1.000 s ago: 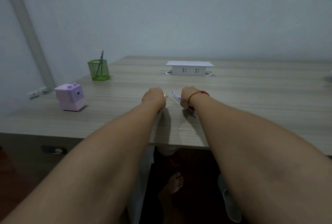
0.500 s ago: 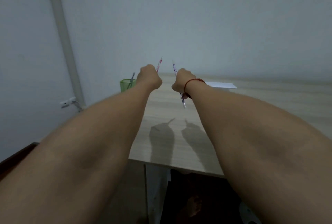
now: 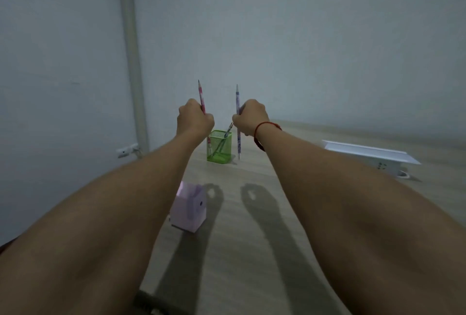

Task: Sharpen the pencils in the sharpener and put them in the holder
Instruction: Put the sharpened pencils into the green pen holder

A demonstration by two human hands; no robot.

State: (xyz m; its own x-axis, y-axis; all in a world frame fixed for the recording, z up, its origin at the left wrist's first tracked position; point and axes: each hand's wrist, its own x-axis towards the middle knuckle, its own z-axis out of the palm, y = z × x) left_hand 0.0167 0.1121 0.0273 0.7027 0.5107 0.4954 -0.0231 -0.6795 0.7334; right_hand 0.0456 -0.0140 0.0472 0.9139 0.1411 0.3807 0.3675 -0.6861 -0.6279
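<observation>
Since half a second back both fists have risen from low over the desk toward frame centre, the pencils swinging from splayed to near upright, and the view has dropped so the sharpener shows again. Left hand (image 3: 194,120) is fisted around a slim pink-and-white patterned wooden pencil (image 3: 201,97), dark point up; its lower end shows in front of the holder. Right hand (image 3: 249,118), thin red cord bracelet (image 3: 262,130) at the wrist, is fisted around a slim purple patterned wooden pencil (image 3: 237,123), held vertical, one end above the fist, the other hanging below, clear of the pale wood-grain desk (image 3: 252,251). Judgement: both pencils are light, stiff and smooth-lacquered, with brittle leads; best pinched mid-barrel, a little back from the end to be fed, pushed straight without side load. Small lilac plastic box sharpener (image 3: 191,207), lower centre-left, partly behind the left forearm, dark entry hole facing right; likely light enough to slide, so steady it. Square green wire-mesh holder (image 3: 219,147), centre, just beyond the hands, contains at least one leaning pencil; exact count unclear through the mesh. White rectangular power-socket block (image 3: 365,154) sits mid-right.
</observation>
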